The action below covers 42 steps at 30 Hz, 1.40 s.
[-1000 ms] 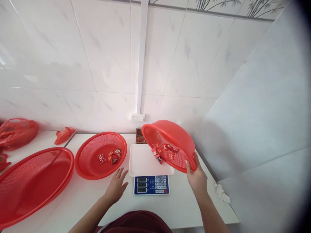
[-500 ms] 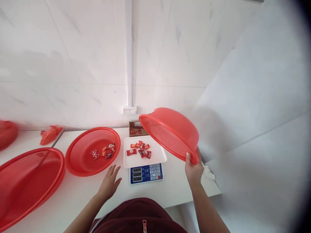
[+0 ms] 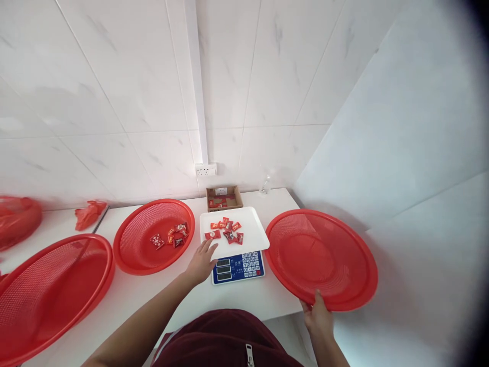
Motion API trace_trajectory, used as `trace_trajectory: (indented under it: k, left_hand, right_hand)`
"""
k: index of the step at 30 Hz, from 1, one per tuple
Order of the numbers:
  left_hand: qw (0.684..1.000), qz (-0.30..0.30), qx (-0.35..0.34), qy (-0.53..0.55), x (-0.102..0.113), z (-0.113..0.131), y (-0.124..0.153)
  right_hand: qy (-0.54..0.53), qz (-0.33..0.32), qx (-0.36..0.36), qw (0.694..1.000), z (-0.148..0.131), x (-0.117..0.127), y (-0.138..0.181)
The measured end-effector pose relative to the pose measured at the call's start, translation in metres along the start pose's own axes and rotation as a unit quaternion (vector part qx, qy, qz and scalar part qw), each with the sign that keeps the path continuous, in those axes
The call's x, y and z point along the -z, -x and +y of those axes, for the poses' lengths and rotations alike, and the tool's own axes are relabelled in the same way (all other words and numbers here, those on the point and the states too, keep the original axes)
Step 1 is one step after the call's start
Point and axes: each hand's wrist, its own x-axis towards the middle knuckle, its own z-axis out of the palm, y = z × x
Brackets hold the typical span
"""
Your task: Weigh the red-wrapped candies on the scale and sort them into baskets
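Note:
My right hand (image 3: 318, 317) grips the near rim of a red plastic colander basket (image 3: 321, 252), its mouth facing up and nothing visible inside. The basket is at the table's right end, beside the scale. My left hand (image 3: 201, 261) is open, fingers spread, at the near left edge of the white weighing tray (image 3: 250, 224); whether it touches the tray I cannot tell. Several red-wrapped candies (image 3: 228, 232) lie on that tray. Below it shows the blue keypad panel of the digital scale (image 3: 237, 267).
Left of the scale, a red basket (image 3: 143, 211) holds several wrapped candies. A larger red basket (image 3: 46, 285) stands nearer left. Behind the tray are a cardboard box (image 3: 224, 198) with red packets and a clear plastic bottle (image 3: 265, 184). Red plastic bags (image 3: 89, 214) lie by the wall.
The basket in my right hand has come down from a tipped position above the table's right side and now faces up. My left hand has moved right and forward to the tray edge.

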Motion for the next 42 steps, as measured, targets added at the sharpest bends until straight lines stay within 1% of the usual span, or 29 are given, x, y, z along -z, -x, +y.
trace_trajectory:
  k: [2,6,7,9,11,12,14,15,17,20,22,23,24,25,26,28,29,30,31,32,34,36,38,42]
  left_hand:
    - [0.999,-0.019,-0.025,-0.01,0.002,0.011,-0.015]
    - [0.997,-0.044,-0.06,-0.035,0.0,0.027,-0.048]
    - [0.996,-0.05,-0.062,-0.033,-0.001,0.029,-0.056]
    - [0.996,-0.059,-0.058,-0.016,-0.001,0.031,-0.071]
    - [0.997,-0.061,-0.051,0.01,-0.001,0.031,-0.084]
    - [0.997,-0.061,-0.05,0.022,0.0,0.032,-0.088]
    - [0.996,-0.055,-0.044,0.05,0.0,0.033,-0.092]
    - [0.996,-0.05,-0.039,0.068,0.0,0.035,-0.091]
    - [0.993,-0.041,-0.02,0.11,0.0,0.042,-0.082]
    - [0.982,-0.056,0.01,0.18,0.002,0.058,-0.055]
    - [0.957,-0.085,0.018,0.275,0.007,0.07,-0.03]
    - [0.926,-0.102,0.017,0.364,0.012,0.075,-0.018]
    - [0.891,-0.115,0.011,0.44,0.017,0.079,-0.006]
    - [0.858,-0.129,0.0,0.497,0.024,0.082,0.005]
    - [0.832,-0.144,-0.013,0.536,0.03,0.083,0.014]
    - [0.805,-0.169,-0.041,0.568,0.041,0.084,0.029]
    - [0.795,-0.173,-0.054,0.579,0.044,0.082,0.034]
    - [0.787,-0.167,-0.061,0.591,0.047,0.081,0.038]
    - [0.783,-0.151,-0.059,0.6,0.049,0.079,0.041]
    - [0.785,-0.129,-0.045,0.604,0.049,0.077,0.043]
    - [0.803,-0.089,-0.003,0.589,0.05,0.073,0.046]
    - [0.824,-0.062,0.031,0.562,0.051,0.071,0.047]
    - [0.833,-0.046,0.033,0.55,0.054,0.071,0.049]
    - [0.83,-0.031,0.03,0.557,0.061,0.071,0.05]
  right_hand:
    - [-0.031,-0.005,-0.041,0.999,0.009,0.004,-0.001]
    - [-0.031,-0.088,-0.076,0.993,0.015,0.009,0.0]
    - [-0.026,-0.103,-0.093,0.99,0.016,0.01,0.002]
    - [-0.018,-0.118,-0.152,0.981,0.017,0.008,0.011]
    - [0.009,-0.151,-0.218,0.964,0.018,0.005,0.024]
    - [0.032,-0.183,-0.242,0.952,0.019,0.002,0.032]
    - [0.084,-0.26,-0.26,0.926,0.018,-0.005,0.048]
    - [0.111,-0.295,-0.255,0.914,0.017,-0.01,0.056]
    - [0.169,-0.347,-0.215,0.897,0.013,-0.023,0.071]
    - [0.256,-0.395,-0.1,0.876,0.003,-0.049,0.088]
    - [0.288,-0.427,-0.016,0.857,-0.005,-0.068,0.097]
    - [0.297,-0.446,0.024,0.844,-0.009,-0.077,0.102]
    - [0.306,-0.469,0.059,0.826,-0.014,-0.085,0.107]
    - [0.32,-0.498,0.089,0.801,-0.018,-0.093,0.111]
    - [0.338,-0.529,0.115,0.77,-0.022,-0.099,0.116]
    - [0.375,-0.583,0.168,0.701,-0.029,-0.11,0.126]
    - [0.386,-0.596,0.199,0.675,-0.032,-0.114,0.131]
    - [0.39,-0.598,0.232,0.661,-0.034,-0.117,0.136]
    - [0.386,-0.588,0.265,0.66,-0.035,-0.12,0.141]
    - [0.378,-0.571,0.294,0.667,-0.035,-0.123,0.145]
    - [0.356,-0.535,0.335,0.689,-0.035,-0.128,0.151]
    - [0.341,-0.511,0.359,0.703,-0.034,-0.131,0.155]
    - [0.337,-0.505,0.367,0.705,-0.033,-0.132,0.156]
    - [0.339,-0.515,0.34,0.71,-0.037,-0.129,0.157]
